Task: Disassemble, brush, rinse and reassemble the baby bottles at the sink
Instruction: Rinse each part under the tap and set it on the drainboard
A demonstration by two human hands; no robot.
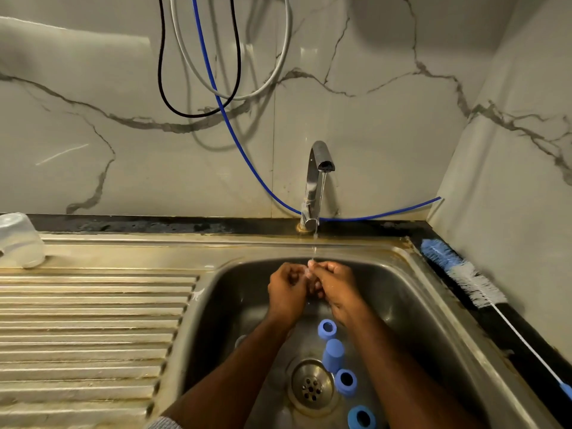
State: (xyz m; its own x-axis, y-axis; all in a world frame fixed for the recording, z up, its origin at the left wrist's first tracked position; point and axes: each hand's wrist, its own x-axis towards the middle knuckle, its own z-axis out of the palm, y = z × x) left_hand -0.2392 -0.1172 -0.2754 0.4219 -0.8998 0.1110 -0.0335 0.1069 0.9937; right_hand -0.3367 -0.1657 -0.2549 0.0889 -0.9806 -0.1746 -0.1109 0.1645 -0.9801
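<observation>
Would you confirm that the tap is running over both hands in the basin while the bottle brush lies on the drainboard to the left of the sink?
Not quite: the bottle brush lies on the dark counter edge to the right of the sink, not on the drainboard, as the head view shows. The rest holds: the tap runs onto the left hand and right hand in the basin.

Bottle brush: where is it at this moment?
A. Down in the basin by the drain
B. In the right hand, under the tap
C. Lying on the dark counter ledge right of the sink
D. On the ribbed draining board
C: the bottle brush lies along the dark ledge right of the sink, away from both hands.
</observation>
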